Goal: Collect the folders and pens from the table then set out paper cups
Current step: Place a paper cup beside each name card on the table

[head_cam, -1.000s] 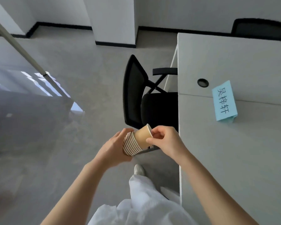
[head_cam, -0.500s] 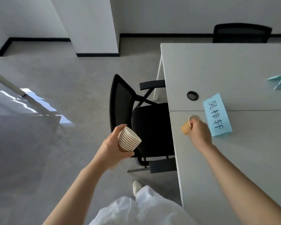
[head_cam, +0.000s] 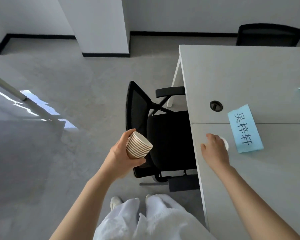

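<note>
- Right hand (head_cam: 215,149) is over the surface (head_cam: 249,179), w/ one cup (head_cam: 225,145) just beyond its fingers (head_cam: 209,135), touching the near edge of the blue card (head_cam: 244,129).
- The cup is mostly hidden; only the white rim shows. I cannot tell if the fingers grip it or have let go.
- Left hand (head_cam: 123,153) grasps the stack (head_cam: 139,146), off the surface, well left of the card, above the chair (head_cam: 163,132).
- Stack axis is tilted, mouths up-right.
- Right hand is nearer to the card; nothing is in the way.

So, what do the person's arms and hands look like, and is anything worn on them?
Both forearms are bare, with no sleeves in view. The left hand and right hand show no gloves, rings, or watch. Lower down, loose white clothing and white shoes show.
</note>
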The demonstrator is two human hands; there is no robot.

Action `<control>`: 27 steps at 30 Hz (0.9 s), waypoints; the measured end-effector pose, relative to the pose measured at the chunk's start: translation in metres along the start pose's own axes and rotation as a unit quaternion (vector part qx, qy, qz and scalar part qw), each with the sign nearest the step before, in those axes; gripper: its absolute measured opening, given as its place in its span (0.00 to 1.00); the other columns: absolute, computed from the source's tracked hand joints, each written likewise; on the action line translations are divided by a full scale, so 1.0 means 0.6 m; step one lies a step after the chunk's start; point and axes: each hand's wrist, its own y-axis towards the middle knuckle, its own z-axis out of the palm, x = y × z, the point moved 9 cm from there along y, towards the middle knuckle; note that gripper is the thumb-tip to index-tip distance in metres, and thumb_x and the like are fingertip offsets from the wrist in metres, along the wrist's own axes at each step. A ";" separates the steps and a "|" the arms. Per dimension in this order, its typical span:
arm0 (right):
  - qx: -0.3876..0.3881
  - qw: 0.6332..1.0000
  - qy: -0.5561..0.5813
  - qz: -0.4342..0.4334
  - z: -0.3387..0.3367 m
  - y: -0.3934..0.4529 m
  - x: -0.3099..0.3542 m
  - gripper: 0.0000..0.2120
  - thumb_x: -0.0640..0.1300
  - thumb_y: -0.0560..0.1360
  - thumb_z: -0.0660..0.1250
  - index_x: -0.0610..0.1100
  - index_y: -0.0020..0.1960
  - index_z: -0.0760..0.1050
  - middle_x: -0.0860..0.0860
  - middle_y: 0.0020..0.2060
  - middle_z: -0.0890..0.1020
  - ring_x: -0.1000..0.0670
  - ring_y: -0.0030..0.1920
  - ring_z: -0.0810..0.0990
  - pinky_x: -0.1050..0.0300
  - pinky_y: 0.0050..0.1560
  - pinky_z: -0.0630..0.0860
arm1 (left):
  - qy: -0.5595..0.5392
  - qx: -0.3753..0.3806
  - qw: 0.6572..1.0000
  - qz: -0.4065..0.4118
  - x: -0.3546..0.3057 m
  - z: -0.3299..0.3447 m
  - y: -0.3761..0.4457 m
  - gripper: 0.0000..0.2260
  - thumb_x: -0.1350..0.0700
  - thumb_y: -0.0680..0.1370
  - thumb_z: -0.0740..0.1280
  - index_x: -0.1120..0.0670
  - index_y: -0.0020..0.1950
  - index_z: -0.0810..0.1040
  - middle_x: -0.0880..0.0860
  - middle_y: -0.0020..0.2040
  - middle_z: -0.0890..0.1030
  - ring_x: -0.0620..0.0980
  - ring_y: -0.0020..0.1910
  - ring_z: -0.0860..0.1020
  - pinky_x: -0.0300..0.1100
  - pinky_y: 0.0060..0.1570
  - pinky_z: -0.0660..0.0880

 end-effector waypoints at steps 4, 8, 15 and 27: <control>0.008 0.988 0.102 -0.112 -0.003 -0.029 0.171 0.17 0.42 0.77 0.64 0.40 0.64 0.72 0.45 0.58 0.78 0.46 0.59 0.76 0.57 0.58 0.72 | 0.006 -0.006 1.000 0.003 0.030 -0.044 0.024 0.42 0.54 0.63 0.79 0.39 0.70 0.62 0.45 0.54 0.76 0.44 0.50 0.76 0.33 0.47 0.71; 0.042 0.961 0.234 -0.145 0.006 -0.041 0.357 0.10 0.42 0.76 0.65 0.43 0.57 0.79 0.52 0.49 0.83 0.56 0.50 0.81 0.64 0.53 0.77 | 0.031 -0.018 0.999 -0.011 0.088 -0.127 0.053 0.42 0.54 0.63 0.78 0.39 0.72 0.62 0.45 0.53 0.75 0.39 0.47 0.75 0.25 0.42 0.68; 0.184 0.920 0.311 -0.148 0.109 -0.041 0.642 0.09 0.41 0.75 0.68 0.45 0.54 0.81 0.52 0.46 0.85 0.58 0.47 0.83 0.66 0.52 0.77 | 0.104 0.020 0.994 -0.022 0.208 -0.285 0.109 0.43 0.49 0.61 0.73 0.31 0.71 0.57 0.42 0.60 0.72 0.50 0.54 0.76 0.50 0.52 0.77; 0.209 0.931 0.289 -0.077 0.187 0.055 0.848 0.08 0.40 0.70 0.72 0.44 0.49 0.81 0.50 0.42 0.85 0.59 0.40 0.81 0.70 0.43 0.75 | 0.126 0.096 0.987 0.003 0.289 -0.447 0.260 0.40 0.50 0.61 0.72 0.34 0.68 0.57 0.38 0.58 0.72 0.48 0.53 0.77 0.47 0.46 0.77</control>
